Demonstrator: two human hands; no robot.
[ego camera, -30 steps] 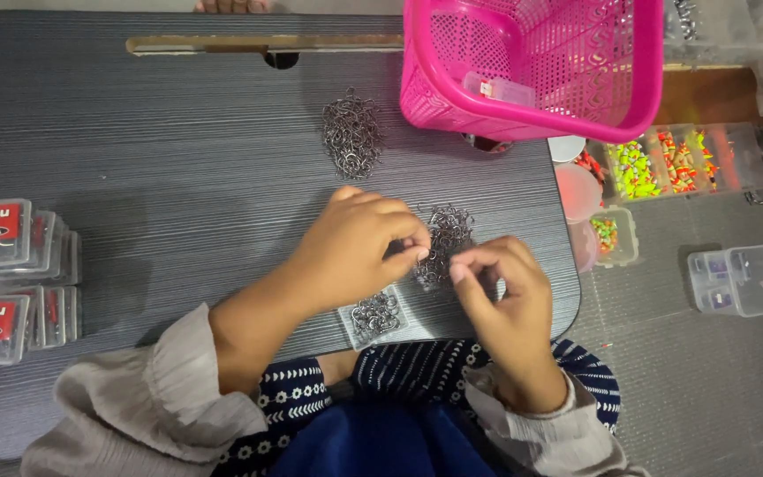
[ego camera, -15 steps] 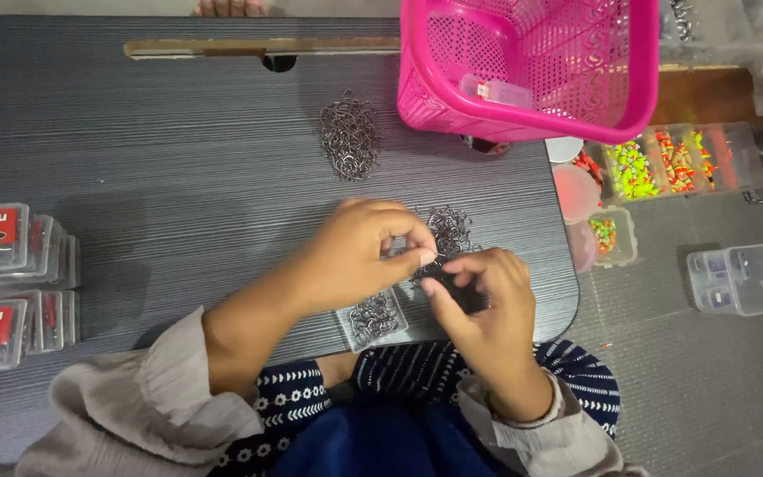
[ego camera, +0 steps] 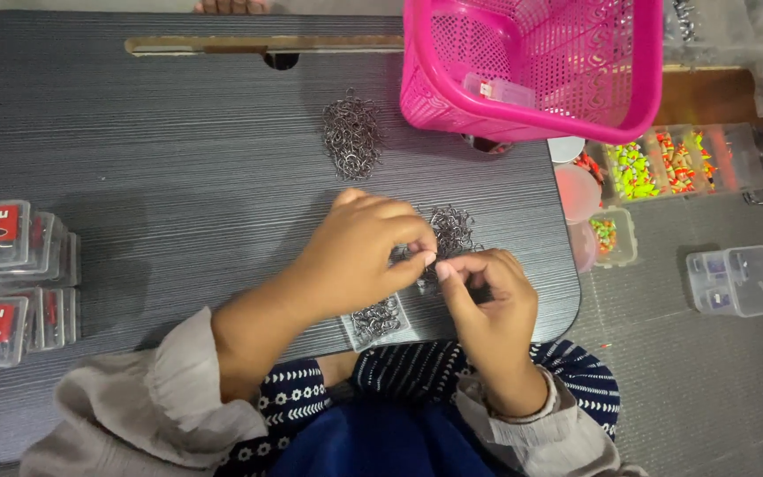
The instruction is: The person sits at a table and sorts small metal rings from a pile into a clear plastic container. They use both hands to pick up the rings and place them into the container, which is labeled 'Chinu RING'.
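My left hand [ego camera: 359,252] and my right hand [ego camera: 485,291] meet fingertip to fingertip over a small heap of dark metal hooks [ego camera: 452,231] on the dark grey table [ego camera: 152,177]. Both pinch small hooks between thumb and forefinger; the pinched pieces are too small to make out clearly. A small clear plastic box [ego camera: 376,320] with hooks in it lies at the table's near edge, just below my left hand. A second, larger heap of hooks [ego camera: 351,134] lies farther away, near the pink basket.
A pink plastic basket [ego camera: 532,66] stands at the back right. Stacks of small clear boxes with red labels [ego camera: 6,278] sit at the left edge. On the floor to the right are a compartment box of coloured beads [ego camera: 673,163] and a small clear box [ego camera: 735,281].
My right hand has slid left toward my left hand, and the fingertips of both now touch over the hook heap.
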